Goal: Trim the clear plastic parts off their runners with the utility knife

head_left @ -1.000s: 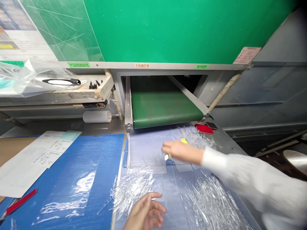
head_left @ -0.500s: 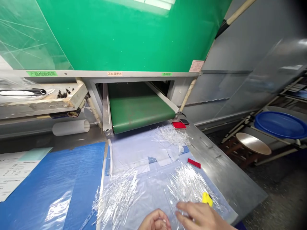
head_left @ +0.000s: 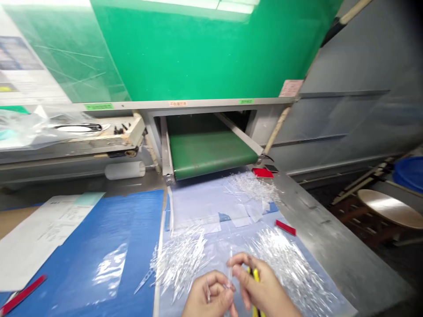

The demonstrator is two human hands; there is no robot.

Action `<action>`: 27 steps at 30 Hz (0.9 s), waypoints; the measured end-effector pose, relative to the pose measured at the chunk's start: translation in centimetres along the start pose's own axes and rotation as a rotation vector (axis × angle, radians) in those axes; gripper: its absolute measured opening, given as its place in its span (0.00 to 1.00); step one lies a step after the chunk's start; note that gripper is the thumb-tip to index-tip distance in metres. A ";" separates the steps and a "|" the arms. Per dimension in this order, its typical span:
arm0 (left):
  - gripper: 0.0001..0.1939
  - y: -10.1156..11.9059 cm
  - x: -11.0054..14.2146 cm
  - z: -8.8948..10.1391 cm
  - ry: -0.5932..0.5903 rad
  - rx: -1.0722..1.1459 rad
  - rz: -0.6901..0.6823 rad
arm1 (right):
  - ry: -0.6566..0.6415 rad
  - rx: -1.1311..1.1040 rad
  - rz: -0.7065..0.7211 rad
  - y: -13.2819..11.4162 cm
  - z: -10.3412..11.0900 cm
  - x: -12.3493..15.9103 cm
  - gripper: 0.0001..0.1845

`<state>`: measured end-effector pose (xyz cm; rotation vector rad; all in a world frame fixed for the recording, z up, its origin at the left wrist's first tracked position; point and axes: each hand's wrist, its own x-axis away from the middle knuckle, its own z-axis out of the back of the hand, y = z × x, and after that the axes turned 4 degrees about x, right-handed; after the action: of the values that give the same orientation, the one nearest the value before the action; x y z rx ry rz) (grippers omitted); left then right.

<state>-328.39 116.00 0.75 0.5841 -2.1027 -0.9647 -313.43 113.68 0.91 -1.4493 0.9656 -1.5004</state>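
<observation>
My left hand (head_left: 209, 296) is closed in a pinch on a thin clear plastic piece (head_left: 230, 268), which stands roughly upright between my hands. Close beside it, my right hand (head_left: 261, 281) has its fingers curled around yellow-handled nippers (head_left: 256, 277). Its thumb and index finger are at the clear piece; whether they grip it I cannot tell. A heap of clear thin plastic pieces (head_left: 181, 259) lies left of my hands, and a larger heap (head_left: 291, 264) lies to their right. Both rest on a pale plastic sheet (head_left: 228, 240).
A green conveyor belt (head_left: 211, 154) ends above the sheet. Small clear scraps (head_left: 254, 185) lie by red pads (head_left: 263, 172), with a red strip (head_left: 286, 227) nearer. Papers (head_left: 49, 229) cover part of a blue mat (head_left: 135, 233) at left. A stool (head_left: 390, 207) stands beyond the metal table (head_left: 357, 259).
My hands have come together around an upright clear piece. The yellow-handled nippers now show inside my right hand. The view has swung left, so the scene sits farther right.
</observation>
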 end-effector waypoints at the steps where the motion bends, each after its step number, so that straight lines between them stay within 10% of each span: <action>1: 0.25 0.6 0.3 0.1 0.020 0.009 -0.012 | 0.034 -0.015 -0.008 -0.5 0.2 -0.1 0.24; 13: 0.14 2.8 1.8 -0.1 0.208 0.100 -0.107 | 0.001 0.019 0.011 -3.5 -0.2 -0.8 0.03; 27: 0.26 2.3 2.5 -0.4 0.158 -0.018 -0.137 | -0.277 0.446 0.196 -3.4 0.3 0.4 0.22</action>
<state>-329.82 115.63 3.82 0.7780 -1.9323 -0.9795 -313.28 114.57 4.24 -1.1612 0.5429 -1.2336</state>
